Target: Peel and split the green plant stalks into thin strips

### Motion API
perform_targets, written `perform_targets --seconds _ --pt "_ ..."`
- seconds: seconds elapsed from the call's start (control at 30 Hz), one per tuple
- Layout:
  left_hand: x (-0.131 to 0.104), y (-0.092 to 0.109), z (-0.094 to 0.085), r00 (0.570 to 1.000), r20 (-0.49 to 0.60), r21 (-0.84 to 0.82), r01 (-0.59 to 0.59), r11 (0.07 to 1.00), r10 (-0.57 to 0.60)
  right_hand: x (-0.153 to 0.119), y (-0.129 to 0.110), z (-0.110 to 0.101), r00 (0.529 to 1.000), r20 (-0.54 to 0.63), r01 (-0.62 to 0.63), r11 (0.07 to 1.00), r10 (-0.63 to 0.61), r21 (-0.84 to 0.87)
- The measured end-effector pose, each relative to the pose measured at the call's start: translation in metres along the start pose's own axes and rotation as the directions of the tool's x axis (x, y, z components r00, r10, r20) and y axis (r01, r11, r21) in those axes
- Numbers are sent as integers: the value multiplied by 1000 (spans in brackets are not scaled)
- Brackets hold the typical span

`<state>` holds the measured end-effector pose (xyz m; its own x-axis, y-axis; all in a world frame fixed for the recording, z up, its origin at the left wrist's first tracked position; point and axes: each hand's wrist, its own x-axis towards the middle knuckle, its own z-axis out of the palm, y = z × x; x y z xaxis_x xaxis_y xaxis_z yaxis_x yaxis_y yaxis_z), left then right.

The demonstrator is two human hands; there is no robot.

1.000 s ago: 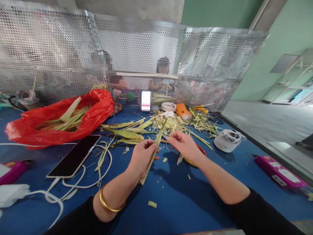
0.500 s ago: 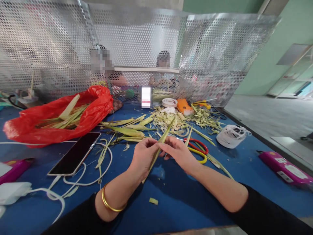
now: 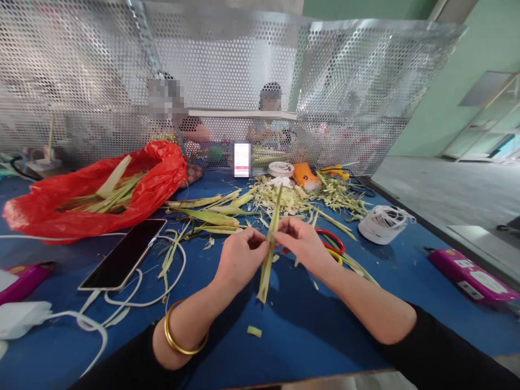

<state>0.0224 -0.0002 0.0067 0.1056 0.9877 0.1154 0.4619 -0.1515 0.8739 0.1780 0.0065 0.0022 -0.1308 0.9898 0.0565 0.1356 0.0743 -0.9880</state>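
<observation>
Perforated silvery sheeting (image 3: 227, 59) stands across the far side of our blue table (image 3: 325, 336), with two people (image 3: 270, 105) seated behind it. Our one corn-husk strip (image 3: 266, 276) is raised over the middle of the table, lengthwise away from us, its far tip in front of the pale scraps. Our left hand (image 3: 244, 257) pinches it near mid-length between thumb and forefinger; our right hand (image 3: 299, 244) is drawn narrow, fingertips meeting the same stretch from the other side.

We judge the step in hand to be working this strip between the fingertips. Any next move calls for a steady left pinch and a light right touch, since the husk looks thin and liable to split.

Counting around us: one pair of scissors (image 3: 341, 242), partly hidden by our right forearm; one red plastic bag (image 3: 162, 173) of husks; two heaps, pale scraps (image 3: 284, 200) and greener scraps (image 3: 339, 196); one spool of white cord (image 3: 384, 227); two magenta packs (image 3: 473, 273), one at either side; one orange packet (image 3: 304, 174); and two phones, one flat phone (image 3: 124, 254) and one upright phone (image 3: 242, 157). Loose husks (image 3: 209, 218) overlap too much to count.
</observation>
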Motion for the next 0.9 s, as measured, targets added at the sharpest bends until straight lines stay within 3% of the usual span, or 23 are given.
perform_targets --seconds 0.17,0.27,0.33,0.5,0.6,0.73,0.9 --pt "0 -3 3 987 -151 -10 48 999 -49 -19 -6 14 990 125 101 936 -62 -337" --pt "-1 -3 4 987 -157 30 37 999 -32 -26 -8 20 997 52 78 854 -60 -514" --pt "-2 -1 4 986 -166 82 9 997 5 -25 -6 19 996 9 81 844 -89 -530" --pt "-2 0 2 986 -168 90 -9 996 24 -14 4 9 991 46 132 917 -123 -376" --pt "0 -1 0 989 -149 -21 -17 1000 13 -9 6 6 996 87 51 976 -34 -214" --pt "1 0 0 991 -41 -331 104 938 -125 -7 2 7 987 102 -129 989 121 70" --pt "-1 5 1 973 96 -471 231 851 -211 -8 -1 9 990 28 -140 977 138 161"
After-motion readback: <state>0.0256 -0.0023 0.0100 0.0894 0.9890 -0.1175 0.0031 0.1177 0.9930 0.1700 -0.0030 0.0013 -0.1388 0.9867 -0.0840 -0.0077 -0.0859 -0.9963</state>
